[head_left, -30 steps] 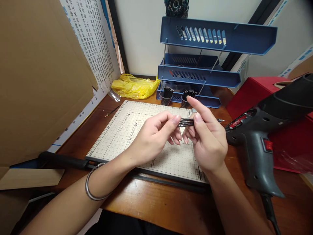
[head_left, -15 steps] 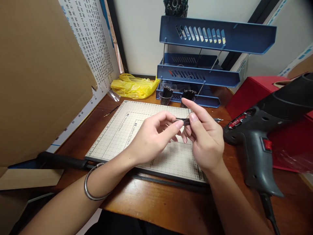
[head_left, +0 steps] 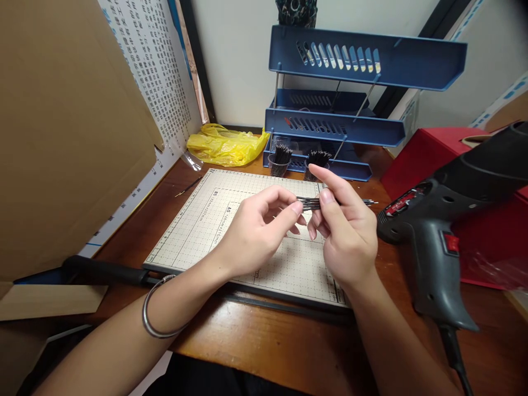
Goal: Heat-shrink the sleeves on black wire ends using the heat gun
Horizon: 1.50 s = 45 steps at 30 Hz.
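Above the gridded cutting mat (head_left: 198, 231) both my hands pinch a small bundle of thin black wires (head_left: 310, 204). My left hand (head_left: 258, 231) grips the bundle's left end between thumb and forefinger. My right hand (head_left: 344, 228) holds its middle, forefinger stretched out over it. The wires' bare metal tips (head_left: 369, 202) stick out to the right past my right hand, close to the nozzle of a grey heat gun (head_left: 437, 231). A metal bangle (head_left: 154, 308) sits on my left wrist.
Two small cups of black wires (head_left: 279, 159) (head_left: 315, 165) stand in front of a blue three-tier tray rack (head_left: 342, 93). A yellow bag (head_left: 225, 146) lies at the back, a cardboard sheet (head_left: 66, 126) leans at left, a red box (head_left: 474, 181) sits behind the heat gun.
The hands and wire bundle have shifted slightly left and down; my right forefinger has lowered onto the bundle. Nothing else moved.
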Tool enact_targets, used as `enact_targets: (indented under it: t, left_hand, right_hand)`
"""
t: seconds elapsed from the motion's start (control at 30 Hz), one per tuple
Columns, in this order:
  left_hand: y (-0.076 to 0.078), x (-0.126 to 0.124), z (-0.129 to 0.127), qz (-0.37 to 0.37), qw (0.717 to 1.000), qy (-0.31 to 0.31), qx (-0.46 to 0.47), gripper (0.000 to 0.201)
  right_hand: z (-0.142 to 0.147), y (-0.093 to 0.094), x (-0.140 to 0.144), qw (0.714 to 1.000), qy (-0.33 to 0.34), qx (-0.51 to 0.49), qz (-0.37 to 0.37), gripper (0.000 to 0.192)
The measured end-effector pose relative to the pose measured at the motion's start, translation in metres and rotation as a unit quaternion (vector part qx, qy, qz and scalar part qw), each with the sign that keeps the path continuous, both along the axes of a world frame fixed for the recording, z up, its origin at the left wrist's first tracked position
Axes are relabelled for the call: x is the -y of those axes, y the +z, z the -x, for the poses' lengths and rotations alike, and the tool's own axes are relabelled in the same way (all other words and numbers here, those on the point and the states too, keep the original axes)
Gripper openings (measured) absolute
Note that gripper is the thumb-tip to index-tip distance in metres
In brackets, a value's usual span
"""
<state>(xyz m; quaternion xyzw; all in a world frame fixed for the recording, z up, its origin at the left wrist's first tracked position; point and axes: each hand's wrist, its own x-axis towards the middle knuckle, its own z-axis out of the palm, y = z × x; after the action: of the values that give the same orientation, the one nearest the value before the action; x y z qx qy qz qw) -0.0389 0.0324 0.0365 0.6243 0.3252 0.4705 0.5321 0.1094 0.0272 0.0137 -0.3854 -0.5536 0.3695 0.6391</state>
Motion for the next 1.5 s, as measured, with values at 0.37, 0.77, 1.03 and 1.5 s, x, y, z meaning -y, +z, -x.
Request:
enact_targets:
  t: [0.37,0.77,1.03,1.5]
  left_hand:
    - [-0.002,-0.001,0.002,-0.019,1.000,-0.002,-0.018,0.019]
    - [0.003,-0.001,-0.001,0.027,0.999,0.022,-0.007,0.025]
    - [0.002,-0.003,0.000,0.053,0.995,0.083,0.016,0.032]
    - [0.002,-0.002,0.001,0.016,0.994,0.104,0.031,0.020]
  right_hand:
    - [-0.001,0.001,-0.001,0.999,-0.012,0.033,-0.026,0.032]
    - [-0.001,0.005,0.000,0.998,-0.039,0.042,-0.020,0.027]
    - [0.002,0.000,0.002,0.993,-0.060,0.099,-0.039,0.029]
    - [-0.001,-0.002,0.001,0.995,-0.047,0.082,-0.014,0.033]
